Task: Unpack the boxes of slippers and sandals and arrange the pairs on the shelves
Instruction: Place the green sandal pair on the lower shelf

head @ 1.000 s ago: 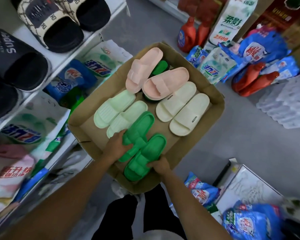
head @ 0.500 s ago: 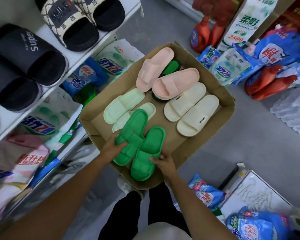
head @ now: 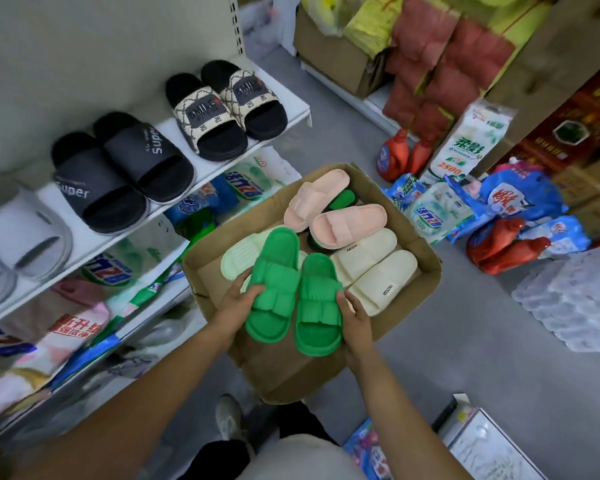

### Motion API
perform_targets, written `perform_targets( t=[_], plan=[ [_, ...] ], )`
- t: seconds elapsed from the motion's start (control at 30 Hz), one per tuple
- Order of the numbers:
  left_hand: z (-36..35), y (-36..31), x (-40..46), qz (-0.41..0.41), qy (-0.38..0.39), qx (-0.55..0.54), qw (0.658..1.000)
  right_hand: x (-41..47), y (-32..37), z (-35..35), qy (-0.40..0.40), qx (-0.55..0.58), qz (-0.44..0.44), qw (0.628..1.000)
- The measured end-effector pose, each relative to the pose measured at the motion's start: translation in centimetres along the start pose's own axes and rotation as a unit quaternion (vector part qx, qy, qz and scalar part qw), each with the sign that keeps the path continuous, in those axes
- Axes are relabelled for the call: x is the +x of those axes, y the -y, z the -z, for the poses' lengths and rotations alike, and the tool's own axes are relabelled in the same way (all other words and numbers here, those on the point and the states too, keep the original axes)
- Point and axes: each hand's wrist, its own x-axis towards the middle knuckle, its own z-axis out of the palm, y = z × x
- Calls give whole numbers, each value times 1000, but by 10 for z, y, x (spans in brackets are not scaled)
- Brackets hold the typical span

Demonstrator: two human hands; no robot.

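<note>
An open cardboard box (head: 426, 271) stands on the floor below me. My left hand (head: 239, 299) grips one bright green slipper (head: 274, 285) and my right hand (head: 355, 320) grips its mate (head: 317, 306), both lifted side by side above the box's near end. Inside the box lie a pale green pair (head: 238, 259), a pink pair (head: 329, 216) and a cream pair (head: 374, 271). A darker green slipper (head: 342, 199) peeks out under the pink ones.
A white shelf (head: 291, 109) on the left carries a black "Super" pair (head: 118, 174), a patterned beige-and-black pair (head: 222, 109) and a white pair (head: 14, 244). Detergent bags fill the lower shelves. Red bottles, bags and water-bottle packs crowd the floor to the right.
Both hands have raised the bright green pair out of the box and toward me. The view has tilted up, so more of the shelf shows.
</note>
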Motion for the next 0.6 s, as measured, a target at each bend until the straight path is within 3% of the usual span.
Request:
perform_targets(
  t=[0.33, 0.6],
  plan=[
    [68, -66, -74, -114, -31, -94, 988, -86, 79, -74, 169, -39, 155, 973],
    [180, -64, -140, -193, -106, -156, 963, -169, 70, -175, 246, -89, 217, 940]
  ],
)
